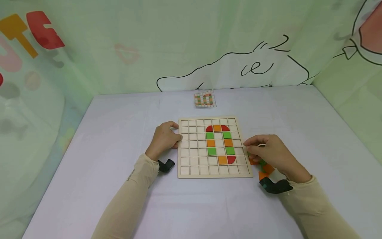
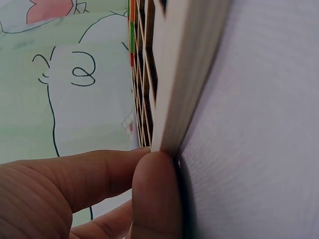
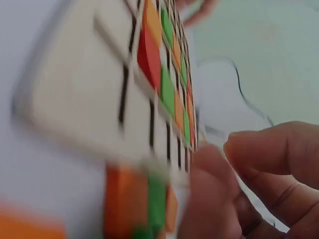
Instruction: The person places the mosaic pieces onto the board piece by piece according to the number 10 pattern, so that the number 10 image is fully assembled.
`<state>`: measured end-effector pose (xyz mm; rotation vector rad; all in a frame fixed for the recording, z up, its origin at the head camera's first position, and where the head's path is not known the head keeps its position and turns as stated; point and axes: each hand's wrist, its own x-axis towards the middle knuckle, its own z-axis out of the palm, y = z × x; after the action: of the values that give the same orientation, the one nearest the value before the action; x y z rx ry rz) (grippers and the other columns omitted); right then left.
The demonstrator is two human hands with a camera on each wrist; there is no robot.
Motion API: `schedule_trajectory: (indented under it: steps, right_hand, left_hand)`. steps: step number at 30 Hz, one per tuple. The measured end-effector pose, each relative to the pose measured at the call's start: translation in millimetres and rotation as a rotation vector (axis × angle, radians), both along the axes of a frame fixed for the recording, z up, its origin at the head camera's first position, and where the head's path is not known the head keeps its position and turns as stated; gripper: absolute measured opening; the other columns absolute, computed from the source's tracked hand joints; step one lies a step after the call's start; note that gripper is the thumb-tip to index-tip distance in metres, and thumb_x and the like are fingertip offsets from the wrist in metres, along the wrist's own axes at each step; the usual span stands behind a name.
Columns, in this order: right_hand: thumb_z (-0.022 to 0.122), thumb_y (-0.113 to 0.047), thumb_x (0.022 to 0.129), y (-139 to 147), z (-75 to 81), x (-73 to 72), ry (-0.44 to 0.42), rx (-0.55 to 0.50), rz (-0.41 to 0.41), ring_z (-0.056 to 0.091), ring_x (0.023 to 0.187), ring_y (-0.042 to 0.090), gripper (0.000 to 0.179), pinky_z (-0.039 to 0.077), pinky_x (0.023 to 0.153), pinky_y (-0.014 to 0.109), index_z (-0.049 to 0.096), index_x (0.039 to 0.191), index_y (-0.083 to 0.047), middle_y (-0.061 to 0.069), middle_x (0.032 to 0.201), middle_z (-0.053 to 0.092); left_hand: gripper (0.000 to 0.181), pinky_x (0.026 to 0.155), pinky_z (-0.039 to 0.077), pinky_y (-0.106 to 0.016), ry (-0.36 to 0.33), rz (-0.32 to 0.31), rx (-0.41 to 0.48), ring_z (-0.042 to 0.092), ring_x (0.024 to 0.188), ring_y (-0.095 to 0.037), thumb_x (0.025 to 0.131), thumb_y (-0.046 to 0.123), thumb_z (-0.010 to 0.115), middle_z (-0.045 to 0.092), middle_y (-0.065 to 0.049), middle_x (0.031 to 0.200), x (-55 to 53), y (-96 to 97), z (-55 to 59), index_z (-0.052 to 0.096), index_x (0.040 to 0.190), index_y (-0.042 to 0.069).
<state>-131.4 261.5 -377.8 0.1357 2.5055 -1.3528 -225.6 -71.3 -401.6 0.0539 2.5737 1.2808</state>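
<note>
A pale wooden grid board [image 1: 191, 170] lies flat in front of me. Red, orange and green tiles [image 1: 217, 128] form a rounded outline on its right half. My left hand [image 1: 163, 138] grips the board's left edge, with thumb [image 2: 157, 191] against the side and index finger on the rim. At the right edge, my right hand [image 1: 268, 151] has thumb and index finger close together on the rim, the other fingers curled. No tile shows between those fingertips. Loose orange and green pieces [image 1: 268, 168] lie beside the board, partly hidden under that hand.
Behind the board lies a small card [image 1: 205, 99] printed with a coloured grid pattern. A white cloth covers the table [image 1: 128, 116]. Printed curtains [image 1: 134, 39] hang behind and at both sides. Each wrist carries a black camera mount [image 1: 276, 186].
</note>
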Motion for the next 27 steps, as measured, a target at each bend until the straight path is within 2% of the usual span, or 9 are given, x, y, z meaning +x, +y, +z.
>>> schedule_trajectory:
  steps: [4,10,18,25,27]
  right_hand:
    - [0.07,-0.024,0.1,21,2.1,3.1,0.002,0.098,-0.018,0.055,0.066,0.017,0.033,0.048,0.056,0.028,0.071,0.122,0.001,0.008,0.092,0.069]
    - [0.079,-0.027,0.092,33,-3.9,9.4,-0.013,0.257,0.033,0.052,0.08,0.019,0.034,0.039,0.061,0.028,0.074,0.117,-0.005,0.004,0.085,0.06]
    - [0.077,-0.022,0.09,39,-7.8,14.2,0.027,0.343,0.023,0.049,0.076,0.019,0.025,0.036,0.056,0.027,0.074,0.109,-0.005,0.003,0.084,0.056]
    - [0.082,-0.033,0.087,40,-4.7,16.2,-0.064,0.371,0.029,0.051,0.081,0.021,0.03,0.036,0.062,0.03,0.076,0.1,-0.007,0.0,0.08,0.06]
    - [0.083,-0.032,0.086,38,-4.0,16.7,-0.074,0.373,0.038,0.052,0.081,0.021,0.03,0.038,0.063,0.03,0.076,0.1,-0.007,0.0,0.08,0.061]
  left_hand:
    - [0.04,0.051,0.048,-0.021,-0.001,-0.003,-0.007,0.062,0.047,-0.01,0.091,0.003,0.073,0.067,-0.005,0.064,-0.7,-0.5,0.5,0.063,0.129,0.001]
    - [0.04,0.052,0.049,-0.021,0.0,-0.002,-0.011,0.062,0.047,-0.01,0.091,0.004,0.073,0.068,-0.005,0.063,-1.8,-1.5,-1.4,0.063,0.129,0.001]
    - [0.04,0.05,0.05,-0.021,0.004,-0.004,0.014,0.063,0.048,-0.01,0.09,0.003,0.073,0.068,-0.006,0.067,-2.2,-2.6,-3.7,0.063,0.129,0.001]
    - [0.039,0.05,0.05,-0.021,0.0,-0.005,0.018,0.062,0.048,-0.01,0.09,0.003,0.073,0.068,-0.006,0.064,-1.9,-1.4,-4.0,0.063,0.128,0.001]
    - [0.039,0.05,0.051,-0.021,0.006,-0.007,0.022,0.063,0.048,-0.01,0.09,0.003,0.073,0.068,-0.007,0.066,-1.6,-1.3,-3.9,0.063,0.128,0.0]
